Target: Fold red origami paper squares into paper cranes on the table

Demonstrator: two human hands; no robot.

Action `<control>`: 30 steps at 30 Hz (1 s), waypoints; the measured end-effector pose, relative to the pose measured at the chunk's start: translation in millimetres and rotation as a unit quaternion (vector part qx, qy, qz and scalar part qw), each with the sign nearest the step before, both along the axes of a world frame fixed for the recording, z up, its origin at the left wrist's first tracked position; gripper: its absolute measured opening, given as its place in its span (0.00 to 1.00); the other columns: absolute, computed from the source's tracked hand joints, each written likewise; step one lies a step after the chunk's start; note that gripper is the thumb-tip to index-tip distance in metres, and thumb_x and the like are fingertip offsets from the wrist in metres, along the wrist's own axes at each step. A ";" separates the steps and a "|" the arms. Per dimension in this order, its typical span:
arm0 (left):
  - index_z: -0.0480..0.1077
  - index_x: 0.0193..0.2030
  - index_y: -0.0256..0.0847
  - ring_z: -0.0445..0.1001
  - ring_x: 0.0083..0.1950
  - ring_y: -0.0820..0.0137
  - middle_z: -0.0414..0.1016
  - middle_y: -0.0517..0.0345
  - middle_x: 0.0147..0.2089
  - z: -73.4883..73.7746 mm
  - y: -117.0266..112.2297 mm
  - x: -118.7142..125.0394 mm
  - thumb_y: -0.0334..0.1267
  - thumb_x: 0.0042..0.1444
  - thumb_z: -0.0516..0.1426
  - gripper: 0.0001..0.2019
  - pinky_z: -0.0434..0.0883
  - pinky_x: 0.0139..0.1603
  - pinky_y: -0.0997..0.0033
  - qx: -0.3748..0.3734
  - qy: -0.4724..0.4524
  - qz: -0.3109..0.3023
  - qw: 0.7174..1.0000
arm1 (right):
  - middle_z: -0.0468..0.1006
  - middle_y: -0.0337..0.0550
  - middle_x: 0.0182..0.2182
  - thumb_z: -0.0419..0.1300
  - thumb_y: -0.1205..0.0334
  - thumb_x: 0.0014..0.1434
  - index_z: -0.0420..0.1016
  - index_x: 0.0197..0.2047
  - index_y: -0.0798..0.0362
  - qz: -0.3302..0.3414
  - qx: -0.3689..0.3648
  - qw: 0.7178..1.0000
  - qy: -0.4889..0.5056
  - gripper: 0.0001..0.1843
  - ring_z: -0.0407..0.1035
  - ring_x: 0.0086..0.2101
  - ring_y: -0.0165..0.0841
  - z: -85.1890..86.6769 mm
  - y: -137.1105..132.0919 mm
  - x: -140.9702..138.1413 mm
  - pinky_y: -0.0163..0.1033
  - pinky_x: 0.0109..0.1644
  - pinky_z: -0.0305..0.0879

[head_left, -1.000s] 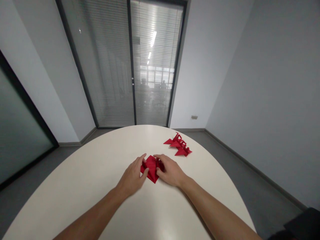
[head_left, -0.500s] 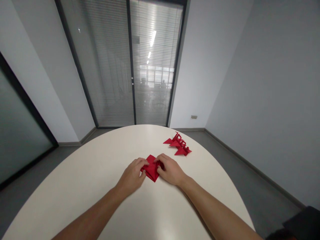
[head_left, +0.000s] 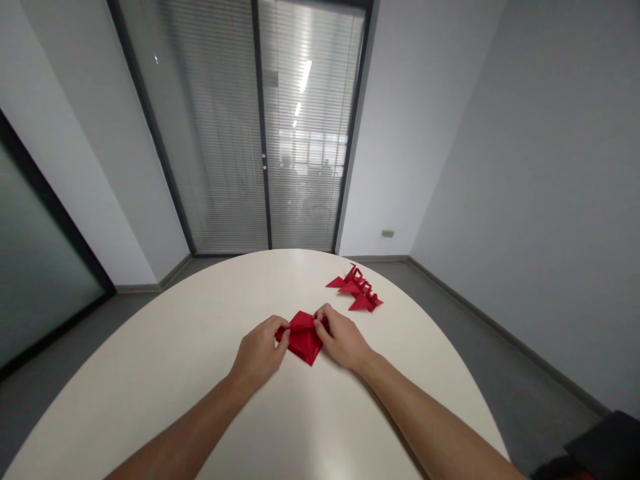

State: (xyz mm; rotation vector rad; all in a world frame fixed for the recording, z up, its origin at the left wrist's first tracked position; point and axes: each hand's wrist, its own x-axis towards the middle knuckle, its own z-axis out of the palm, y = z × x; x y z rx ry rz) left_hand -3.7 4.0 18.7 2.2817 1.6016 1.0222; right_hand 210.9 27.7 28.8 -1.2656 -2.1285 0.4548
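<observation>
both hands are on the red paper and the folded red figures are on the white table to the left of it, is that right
The side is wrong: the head view shows the folded red figures on the white table to the right of the red paper. The left hand and right hand are on the paper.
</observation>
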 end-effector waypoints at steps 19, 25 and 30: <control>0.66 0.36 0.44 0.71 0.30 0.70 0.73 0.64 0.32 4.5 -6.5 8.0 0.34 0.60 0.53 0.03 0.61 0.33 0.72 0.030 0.015 0.045 0.998 | 0.78 0.40 0.35 0.54 0.63 0.65 0.67 0.43 0.49 -0.016 0.044 0.999 0.004 0.03 0.69 0.32 0.33 1.5 -1.3 -2.1 0.36 0.38 0.60; 0.64 0.37 0.45 0.73 0.32 0.69 0.75 0.63 0.33 2.9 -3.5 9.9 0.35 0.62 0.51 0.03 0.62 0.35 0.71 0.043 0.007 0.054 0.998 | 0.77 0.40 0.34 0.55 0.61 0.65 0.66 0.43 0.49 -0.017 0.039 0.999 0.007 0.04 0.69 0.31 0.33 1.6 -2.2 -3.1 0.36 0.36 0.59; 0.63 0.35 0.45 0.74 0.31 0.70 0.77 0.63 0.35 2.0 -3.6 8.9 0.34 0.62 0.51 0.04 0.63 0.34 0.71 0.047 0.013 0.044 0.998 | 0.77 0.39 0.33 0.55 0.61 0.65 0.66 0.43 0.49 -0.025 0.040 0.999 0.003 0.03 0.69 0.29 0.32 2.0 -2.7 -4.3 0.35 0.35 0.57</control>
